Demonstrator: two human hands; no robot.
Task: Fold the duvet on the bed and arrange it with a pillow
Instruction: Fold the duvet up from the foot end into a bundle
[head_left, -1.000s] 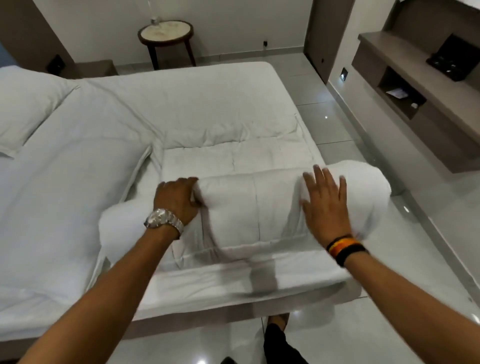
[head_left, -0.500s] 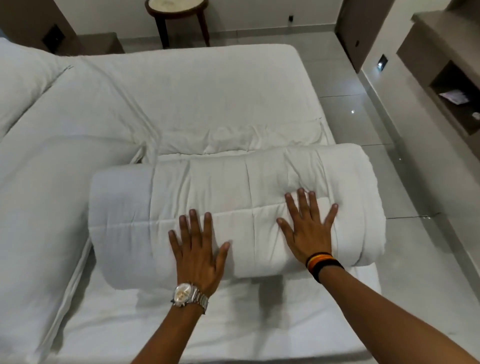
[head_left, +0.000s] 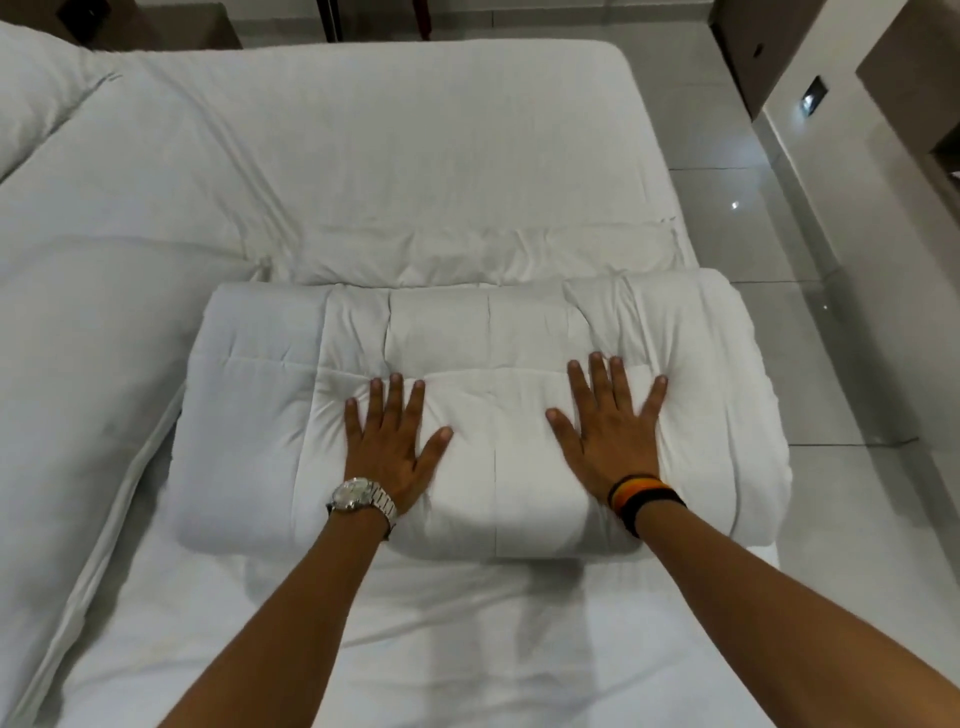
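A white quilted duvet (head_left: 260, 415) lies rolled into a thick bundle across the foot of the bed (head_left: 363, 130). My left hand (head_left: 392, 441), with a silver watch on the wrist, presses flat on the bundle's middle, fingers spread. My right hand (head_left: 610, 431), with black and orange wristbands, lies flat on the bundle further right. Both palms rest on the fabric without gripping it. Just beyond the bundle, a flat strip of duvet (head_left: 493, 254) remains unrolled. A white pillow (head_left: 31, 104) sits at the far left corner of the bed.
More white bedding (head_left: 67, 389) is heaped along the bed's left side. A glossy tiled floor (head_left: 831, 338) runs along the right of the bed, beside a wall with a dark switch plate (head_left: 813, 96). Dark furniture legs (head_left: 332, 21) stand beyond the bed.
The bundle has rolled further away from me, taking in more of the flat duvet. Both hands went from holding its top to pressing flat on it. My view has tilted downward.
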